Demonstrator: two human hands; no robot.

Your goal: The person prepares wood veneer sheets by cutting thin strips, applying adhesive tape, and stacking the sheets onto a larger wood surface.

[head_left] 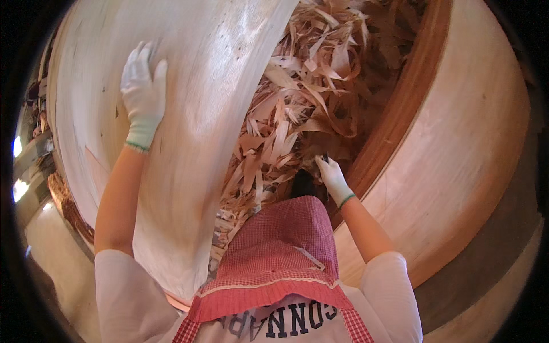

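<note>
My left hand [144, 91], in a white glove with a green cuff, lies flat with fingers stretched on a broad, pale wood veneer sheet [189, 114]. Lower and to the right, my right hand [333, 178], gloved the same way, is closed. A small dark tip [326, 156] shows at its fingers; what kind of thing it is cannot be made out. This hand is beside the edge of a veneer stack [400, 126] on the right, above a strip of loose wood shavings [286, 123] that fills the gap between the two wood surfaces.
A red checked apron [274, 240] covers my front and reaches over the shavings. At the left rim stand rough pieces of wood [66, 197] beside a pale floor [57, 246]. A dark grey floor strip [480, 263] curves along the lower right.
</note>
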